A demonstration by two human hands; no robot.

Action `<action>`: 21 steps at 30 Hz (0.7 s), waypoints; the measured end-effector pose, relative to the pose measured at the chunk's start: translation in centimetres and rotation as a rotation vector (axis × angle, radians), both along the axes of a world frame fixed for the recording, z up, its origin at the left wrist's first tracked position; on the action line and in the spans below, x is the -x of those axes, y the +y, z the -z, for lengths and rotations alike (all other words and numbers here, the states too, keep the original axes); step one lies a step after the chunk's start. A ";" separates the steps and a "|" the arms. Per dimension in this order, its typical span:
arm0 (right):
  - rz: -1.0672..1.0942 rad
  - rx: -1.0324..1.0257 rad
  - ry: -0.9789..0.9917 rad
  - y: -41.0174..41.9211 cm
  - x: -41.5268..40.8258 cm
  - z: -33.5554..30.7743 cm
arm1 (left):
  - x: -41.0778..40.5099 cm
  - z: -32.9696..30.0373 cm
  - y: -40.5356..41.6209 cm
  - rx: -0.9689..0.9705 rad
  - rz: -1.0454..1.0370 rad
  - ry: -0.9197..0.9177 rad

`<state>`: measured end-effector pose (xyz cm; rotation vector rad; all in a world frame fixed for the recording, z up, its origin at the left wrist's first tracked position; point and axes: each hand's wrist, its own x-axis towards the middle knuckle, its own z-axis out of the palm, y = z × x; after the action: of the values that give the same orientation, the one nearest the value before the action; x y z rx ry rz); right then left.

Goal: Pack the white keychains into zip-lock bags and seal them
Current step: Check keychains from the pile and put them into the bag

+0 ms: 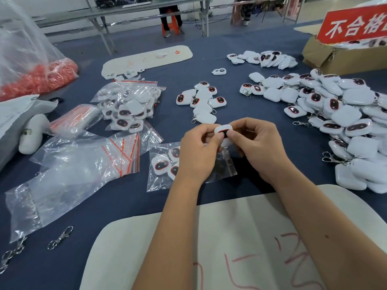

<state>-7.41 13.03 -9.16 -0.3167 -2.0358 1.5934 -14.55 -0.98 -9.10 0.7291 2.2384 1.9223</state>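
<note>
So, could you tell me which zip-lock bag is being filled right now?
The bag under both hands, holding only a few keychains; the others lie left, untouched.

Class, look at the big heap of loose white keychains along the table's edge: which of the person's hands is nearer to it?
Right. The right hand lies between the big heap of loose white keychains and the left hand, which sits farther away.

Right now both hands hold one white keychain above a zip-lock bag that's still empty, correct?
Not empty. The head view shows both hands, left and right, holding one white keychain above a zip-lock bag that already has several keychains inside.
</note>
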 end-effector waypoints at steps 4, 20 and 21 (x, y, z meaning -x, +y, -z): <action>-0.017 -0.006 -0.032 -0.1 0.1 -0.1 | 0.0 -0.1 -0.2 0.022 -0.028 0.037; 0.004 -0.157 -0.106 -0.5 0.0 -0.3 | -0.1 -0.4 -0.5 0.035 -0.003 0.058; 0.008 -0.163 -0.097 -0.5 0.0 -0.3 | -0.1 -0.3 -0.5 0.037 -0.004 0.064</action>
<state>-7.41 12.58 -8.87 -0.3462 -2.2190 1.4209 -14.41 -1.46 -8.75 0.7924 2.3075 1.8803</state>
